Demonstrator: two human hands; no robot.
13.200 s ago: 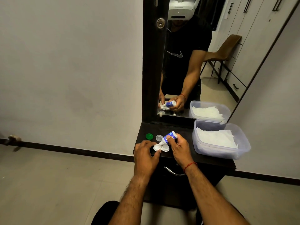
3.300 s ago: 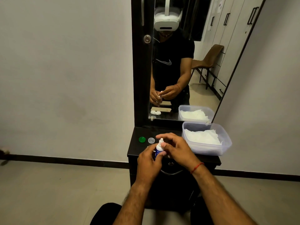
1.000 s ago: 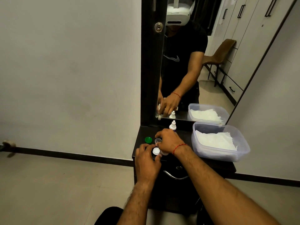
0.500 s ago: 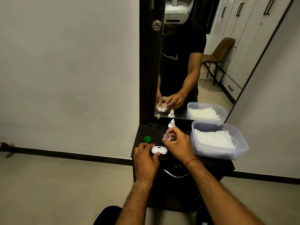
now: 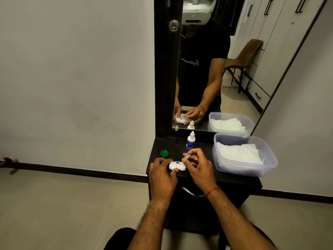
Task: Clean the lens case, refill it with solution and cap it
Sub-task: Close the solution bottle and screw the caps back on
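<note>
A plain grey wall [image 5: 72, 78], matt and a little stained, fills the left half of the view. Under it lies a floor [image 5: 63, 204] of pale smooth tiles with a dark skirting line. At 12 o'clock stands a tall mirror [image 5: 234, 87] in a black frame, which reflects the person, a brown chair and white cupboards.

Below the mirror is a small dark cabinet [image 5: 173, 145] with a flat, slightly glossy top and a curved metal handle [image 5: 191, 193] on its front. At 3 o'clock on the top sits a rectangular box [image 5: 239, 168] of cloudy clear plastic with rounded corners, holding crumpled white tissue [image 5: 237, 152].

The left hand [image 5: 162, 175] holds the lens case [image 5: 177, 166] at its left end, with fingers curled on it. The case lies flat near the front edge of the top, white plastic, two round wells joined, both uncapped. The right hand [image 5: 200, 168], with a red thread [image 5: 213, 190] on the wrist, pinches a small clear cap [image 5: 187, 156] between thumb and forefinger, close over the right well. I cannot tell if it touches.

From the case, a white bottle [image 5: 191, 141] with a blue label stands upright at 1 o'clock, and a round green cap [image 5: 164, 153] lies at 10 o'clock.
</note>
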